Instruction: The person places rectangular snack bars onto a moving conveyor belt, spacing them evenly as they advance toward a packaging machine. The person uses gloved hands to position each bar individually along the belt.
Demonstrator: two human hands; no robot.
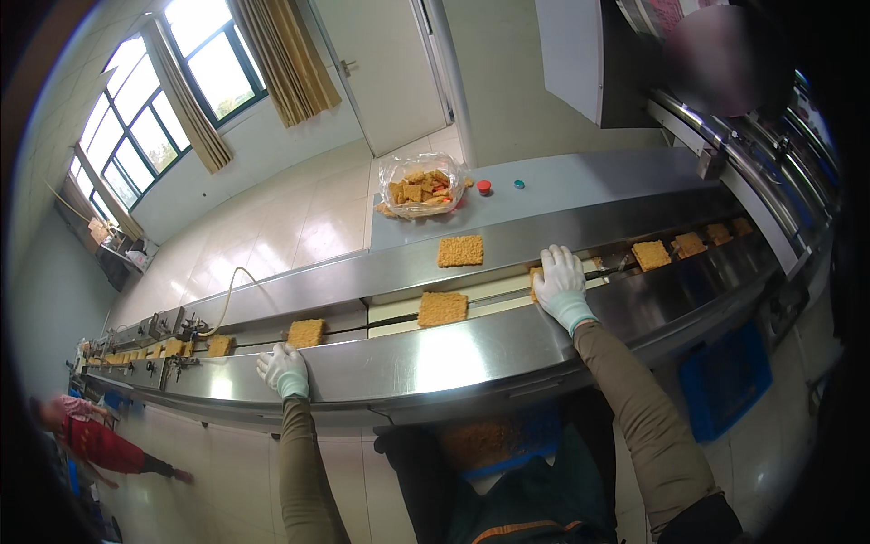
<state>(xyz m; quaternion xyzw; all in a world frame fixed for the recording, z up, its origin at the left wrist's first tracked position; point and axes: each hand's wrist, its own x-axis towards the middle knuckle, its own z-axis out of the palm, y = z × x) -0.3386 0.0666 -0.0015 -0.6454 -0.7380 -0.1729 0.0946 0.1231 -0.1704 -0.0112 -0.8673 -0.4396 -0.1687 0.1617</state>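
Observation:
My left hand [284,370], in a white glove, rests on the steel front ledge [426,358] of a conveyor. Its fingers are apart and hold nothing; just beyond them lies a golden, crinkled noodle cake [306,333]. My right hand [561,288], also gloved, reaches over the channel with fingers stretched out. It covers most of another noodle cake, whose left edge [533,277] peeks out; whether the fingers press on it is hidden. Between my hands a noodle cake [442,309] lies in the channel, and a separate one [460,251] sits on the far steel ledge.
Several noodle cakes [651,256] line the channel at right, towards a machine with steel rails [725,136]. A clear bag of broken pieces [424,189] stands beyond, beside a red cap [484,187]. Blue crates [725,381] sit below. A person in red [104,444] is far left.

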